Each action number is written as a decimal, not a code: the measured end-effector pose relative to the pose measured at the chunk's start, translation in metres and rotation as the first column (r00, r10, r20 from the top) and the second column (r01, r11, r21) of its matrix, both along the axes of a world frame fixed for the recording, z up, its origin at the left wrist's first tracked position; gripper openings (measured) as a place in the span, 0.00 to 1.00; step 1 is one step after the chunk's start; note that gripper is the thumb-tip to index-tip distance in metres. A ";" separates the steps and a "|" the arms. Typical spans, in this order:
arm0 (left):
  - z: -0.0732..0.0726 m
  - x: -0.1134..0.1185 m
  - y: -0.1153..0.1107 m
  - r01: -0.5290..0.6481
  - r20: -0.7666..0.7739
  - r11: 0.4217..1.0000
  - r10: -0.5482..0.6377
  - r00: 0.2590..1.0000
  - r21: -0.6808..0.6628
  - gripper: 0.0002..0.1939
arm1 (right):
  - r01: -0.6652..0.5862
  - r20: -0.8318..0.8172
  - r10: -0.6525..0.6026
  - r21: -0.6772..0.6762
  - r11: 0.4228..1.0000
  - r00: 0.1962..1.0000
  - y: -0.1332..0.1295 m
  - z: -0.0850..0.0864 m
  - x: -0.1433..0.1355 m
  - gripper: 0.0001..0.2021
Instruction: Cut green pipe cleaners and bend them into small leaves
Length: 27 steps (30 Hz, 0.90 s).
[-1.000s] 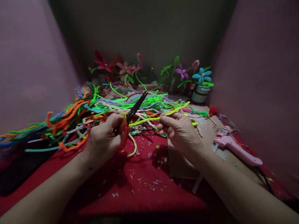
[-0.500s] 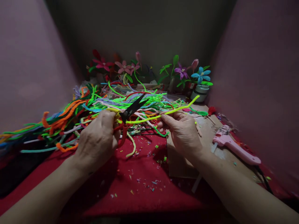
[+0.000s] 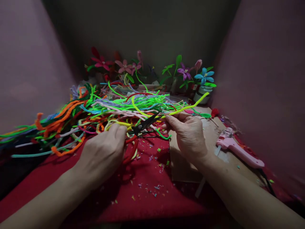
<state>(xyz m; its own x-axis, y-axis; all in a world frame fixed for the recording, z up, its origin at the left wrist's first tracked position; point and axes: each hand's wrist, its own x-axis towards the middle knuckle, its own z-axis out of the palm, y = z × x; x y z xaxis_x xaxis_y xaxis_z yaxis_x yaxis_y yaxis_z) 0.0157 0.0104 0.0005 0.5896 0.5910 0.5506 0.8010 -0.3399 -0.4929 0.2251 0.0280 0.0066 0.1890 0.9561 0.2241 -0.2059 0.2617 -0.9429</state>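
Note:
My left hand (image 3: 105, 149) is closed around scissors (image 3: 147, 123) with red handles and dark blades. The blades point right, their tips close to the fingers of my right hand (image 3: 188, 133). That hand pinches a bright yellow pipe cleaner (image 3: 183, 110) between thumb and fingers. One end of it rises to the right, while the other curls up and left behind the blades. A second yellow strip (image 3: 124, 124) shows at the left fingers, apparently gripped along with the scissors; its hold is partly hidden.
Behind the hands lies a heap of coloured pipe cleaners (image 3: 143, 103). Pipe-cleaner flowers, including a blue flower (image 3: 204, 76) by a white jar (image 3: 202, 94), line the back. At right, a pink glue gun (image 3: 235, 148) rests on cardboard (image 3: 183, 168). Scraps dot the red cloth (image 3: 147, 206).
My left hand has moved right and slightly down, bringing the scissor tips to the right fingers. The yellow pipe cleaner's left end has come away from the left hand and now curls upward.

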 end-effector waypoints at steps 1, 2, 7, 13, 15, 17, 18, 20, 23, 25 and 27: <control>-0.002 0.002 0.000 -0.010 -0.039 1.000 0.009 0.999 -0.016 0.06 | -0.010 -0.004 0.010 -0.001 1.000 1.000 0.000 0.000 0.000 0.06; -0.003 0.003 0.001 -0.023 -0.060 1.000 0.022 0.998 -0.019 0.07 | -0.019 -0.009 0.019 0.000 1.000 1.000 -0.001 0.000 -0.001 0.06; -0.006 0.006 0.000 -0.046 -0.074 0.999 0.045 0.996 -0.018 0.10 | -0.055 -0.025 0.056 0.011 0.998 0.998 -0.002 -0.002 -0.001 0.05; -0.007 0.005 -0.001 -0.091 -0.093 0.992 0.083 0.992 -0.085 0.13 | -0.076 -0.016 0.076 0.014 0.997 0.997 -0.003 -0.002 0.000 0.05; -0.007 0.005 -0.002 -0.104 -0.093 0.989 0.094 0.991 -0.108 0.13 | -0.073 -0.015 0.073 0.006 0.997 0.997 -0.003 -0.001 0.000 0.05; -0.008 0.004 -0.003 -0.119 -0.098 0.985 0.107 0.989 -0.127 0.13 | -0.069 -0.014 0.069 -0.004 0.998 0.997 -0.004 0.000 -0.001 0.05; -0.008 0.004 -0.003 -0.125 -0.100 0.983 0.112 0.989 -0.134 0.13 | -0.069 -0.017 0.069 -0.009 0.998 0.997 -0.004 0.000 -0.001 0.05; -0.008 0.005 -0.003 -0.136 -0.101 0.979 0.121 0.987 -0.152 0.13 | -0.075 -0.033 0.075 -0.017 0.997 0.997 -0.003 0.000 -0.002 0.05; -0.008 0.007 -0.002 -0.133 -0.104 0.971 0.114 0.988 -0.200 0.11 | -0.104 -0.091 0.102 -0.022 0.994 0.991 -0.002 -0.002 -0.001 0.05; -0.009 0.007 -0.001 -0.131 -0.112 0.965 0.108 0.988 -0.229 0.10 | -0.138 -0.132 0.133 -0.034 0.990 0.982 0.000 -0.002 0.000 0.05; -0.011 0.006 0.001 -0.131 -0.114 0.961 0.106 0.988 -0.243 0.09 | -0.172 -0.170 0.159 -0.061 0.983 0.973 0.001 -0.002 0.001 0.05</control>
<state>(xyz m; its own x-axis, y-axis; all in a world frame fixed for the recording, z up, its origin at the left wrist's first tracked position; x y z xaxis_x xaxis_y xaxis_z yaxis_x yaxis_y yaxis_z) 0.0218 0.0110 -0.0100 0.5512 0.7707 0.3198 0.7944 -0.3674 -0.4837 0.2261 0.0291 0.0043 0.0550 0.9900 0.1295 -0.3935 0.1407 -0.9085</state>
